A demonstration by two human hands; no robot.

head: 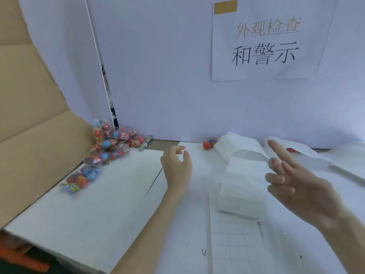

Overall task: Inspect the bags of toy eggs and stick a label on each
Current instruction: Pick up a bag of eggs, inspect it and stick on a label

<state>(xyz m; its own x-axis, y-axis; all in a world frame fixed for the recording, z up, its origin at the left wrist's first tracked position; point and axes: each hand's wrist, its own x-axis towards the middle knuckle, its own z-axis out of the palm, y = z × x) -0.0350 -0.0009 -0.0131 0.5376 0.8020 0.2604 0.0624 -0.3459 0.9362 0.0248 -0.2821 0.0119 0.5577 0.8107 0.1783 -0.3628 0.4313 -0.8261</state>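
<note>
Several clear bags of red and blue toy eggs (110,147) lie heaped at the far left of the white table, against the cardboard wall. One more bag (81,177) lies nearer, at the heap's front. A single bag of eggs (209,144) sits at the back, by the white wall. My left hand (177,165) hovers over the table's middle with loosely curled fingers and holds nothing. My right hand (296,178) is raised on the right, fingers spread, empty. Folded strips of white label backing (243,175) lie between my two hands.
A cardboard panel (33,119) walls off the left side. A white board (177,76) with a printed paper sign (264,40) stands behind the table. A grid-lined sheet (237,238) lies near the front. A small red object (290,149) peeks out behind my right hand.
</note>
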